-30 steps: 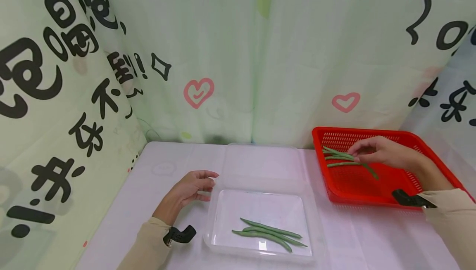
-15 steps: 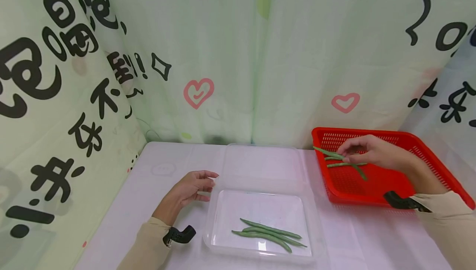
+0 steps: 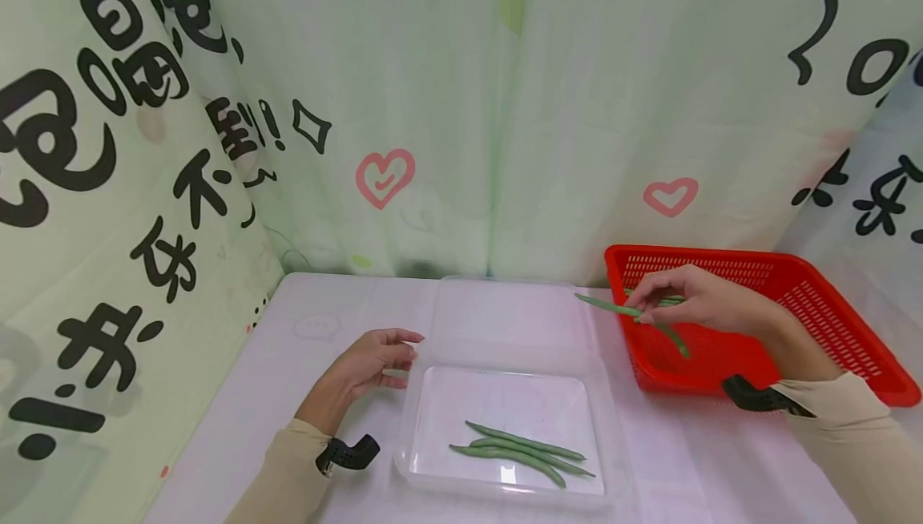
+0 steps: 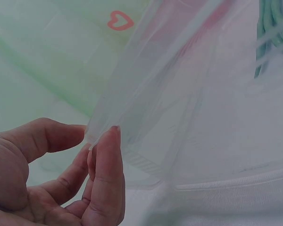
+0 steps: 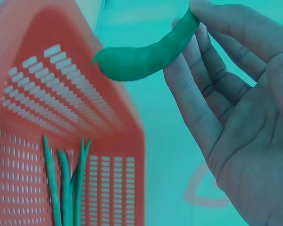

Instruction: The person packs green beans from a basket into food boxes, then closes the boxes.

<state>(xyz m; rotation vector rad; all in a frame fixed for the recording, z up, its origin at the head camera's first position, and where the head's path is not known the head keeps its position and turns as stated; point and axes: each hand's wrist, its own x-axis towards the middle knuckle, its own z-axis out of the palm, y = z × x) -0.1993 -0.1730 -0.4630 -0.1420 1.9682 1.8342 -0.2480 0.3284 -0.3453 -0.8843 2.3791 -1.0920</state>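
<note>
In the head view my right hand (image 3: pixel 688 300) pinches a green bean (image 3: pixel 609 305) between thumb and fingers, above the left side of the red basket (image 3: pixel 735 254). The right wrist view shows this bean (image 5: pixel 141 60) hanging curved from the fingertips, apart from the other beans (image 5: pixel 66 188) lying in the basket. My left hand (image 3: pixel 375 364) is at the left edge of a clear plastic box (image 3: pixel 411 460), whose rim (image 4: pixel 96 129) sits between thumb and fingers in the left wrist view. Several green beans (image 3: pixel 522 452) lie side by side in the box.
A clear lid (image 3: pixel 508 316) lies spread behind the box on the white-covered table (image 3: pixel 332 304). Behind the table hangs a pale green printed curtain (image 3: pixel 497 123), which also runs along the left side. A black wrist strap (image 3: pixel 349 453) is on the left arm.
My right hand has moved left within the basket area, carrying the bean so that its tip now reaches past the basket's left rim. My left hand and the box have stayed in place.
</note>
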